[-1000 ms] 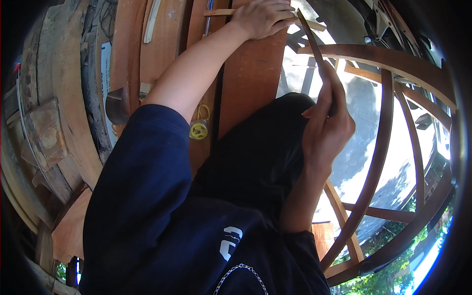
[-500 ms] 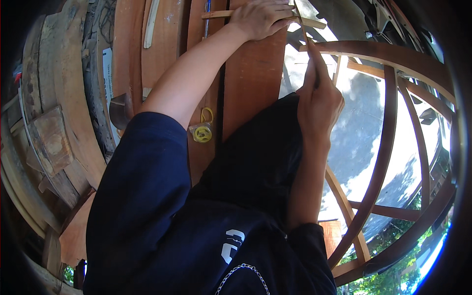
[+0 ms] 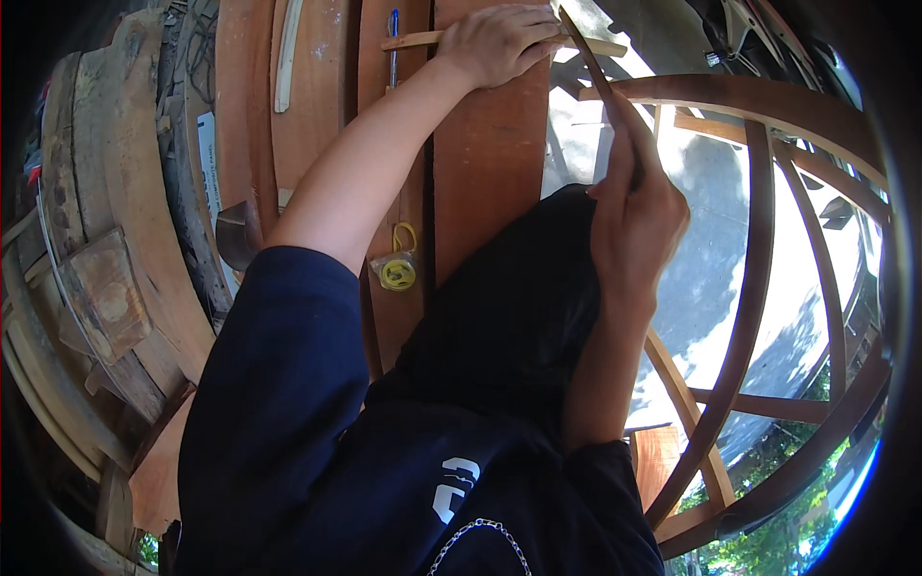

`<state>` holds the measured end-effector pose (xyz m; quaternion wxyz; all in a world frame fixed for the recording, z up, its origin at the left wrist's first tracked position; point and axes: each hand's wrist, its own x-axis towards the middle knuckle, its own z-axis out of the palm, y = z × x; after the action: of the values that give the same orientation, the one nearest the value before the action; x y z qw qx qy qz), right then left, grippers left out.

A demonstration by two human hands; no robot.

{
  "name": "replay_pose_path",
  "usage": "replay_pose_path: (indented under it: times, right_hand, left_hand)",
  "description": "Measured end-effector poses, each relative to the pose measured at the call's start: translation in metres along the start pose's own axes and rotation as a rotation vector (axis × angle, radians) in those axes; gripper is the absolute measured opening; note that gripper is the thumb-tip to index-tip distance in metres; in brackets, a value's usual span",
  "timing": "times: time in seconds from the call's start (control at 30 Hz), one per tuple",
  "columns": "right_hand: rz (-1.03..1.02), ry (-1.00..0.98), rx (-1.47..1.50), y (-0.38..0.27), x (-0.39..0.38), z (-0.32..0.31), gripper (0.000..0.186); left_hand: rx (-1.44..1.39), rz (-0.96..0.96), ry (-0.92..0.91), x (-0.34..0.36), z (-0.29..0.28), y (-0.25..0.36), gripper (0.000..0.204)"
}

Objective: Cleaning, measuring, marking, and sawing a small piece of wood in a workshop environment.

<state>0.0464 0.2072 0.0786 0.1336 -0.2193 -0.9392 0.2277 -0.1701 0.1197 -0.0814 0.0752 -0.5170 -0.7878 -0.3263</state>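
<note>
My left hand (image 3: 501, 45) presses a thin wooden strip (image 3: 411, 41) down across a reddish-brown plank (image 3: 490, 144), fingers closed over it. The strip's right end sticks out past the plank's edge. In my right hand (image 3: 638, 216) is a handsaw (image 3: 588, 58), seen nearly edge-on as a narrow brown blade. My index finger stretches along it, while the handle is hidden by my fist. The blade's far end reaches the strip just right of my left fingertips; whether they touch is hard to tell. A blue pen (image 3: 393, 48) lies beside the strip's left end.
A yellow tape measure (image 3: 395, 273) lies on a board left of my leg. A curved wooden frame (image 3: 758, 230) with slats stands close on my right. More planks (image 3: 309, 115) and rough timber (image 3: 134, 182) are stacked to the left.
My right hand has come back toward my body and slightly right, drawing the handsaw with it. The left hand stays on the strip; the whole view has shifted a little.
</note>
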Motion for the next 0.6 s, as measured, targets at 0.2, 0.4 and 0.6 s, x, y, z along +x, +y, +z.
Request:
replay_pose_path:
  times: [0.2, 0.4, 0.6]
  right_hand:
    - [0.070, -0.021, 0.016, -0.005, 0.008, -0.004, 0.027]
    - [-0.035, 0.020, -0.020, -0.001, 0.015, 0.000, 0.026]
    - [0.054, -0.006, 0.034, -0.003, 0.017, 0.004, 0.026]
  left_hand:
    - [0.039, -0.019, -0.045, 0.000, 0.001, 0.000, 0.039]
    - [0.020, 0.012, -0.041, -0.001, 0.001, -0.002, 0.038]
    - [0.021, 0.017, -0.011, -0.002, 0.006, -0.004, 0.037]
